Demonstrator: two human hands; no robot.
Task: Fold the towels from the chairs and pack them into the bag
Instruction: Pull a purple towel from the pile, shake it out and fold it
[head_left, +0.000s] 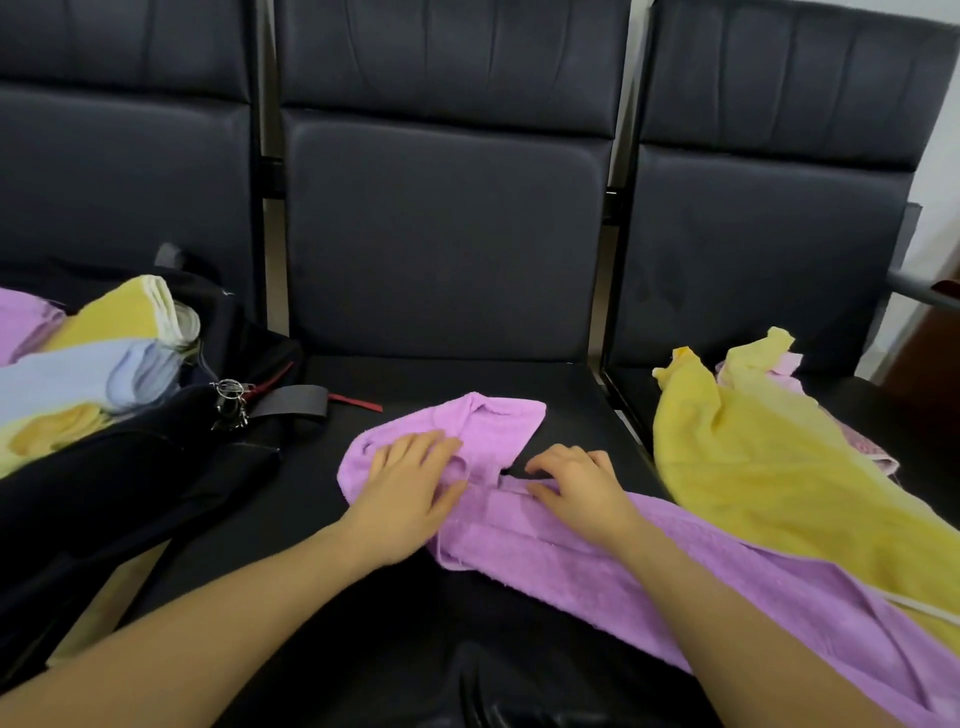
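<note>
My left hand (410, 483) lies flat with straight fingers pressing down on the bunched end of the purple towel (571, 540), which stretches across the seat of the middle chair (441, 234) and trails off toward my right. My right hand (576, 483) rests on the same towel just beside the left, its fingers curled and pinching a fold of the cloth. A yellow towel (769, 467) lies crumpled on the seat of the right chair (753, 234), overlapping the far edge of the purple one, with a bit of pink towel (862, 447) showing from under it. To my left the black bag (130, 493) sits open on the left chair (119, 171), holding folded towels (88, 374) in yellow, pale blue and purple. A grey strap (291, 402) with a red tag (358, 402) lies on the seat near the bag.
</note>
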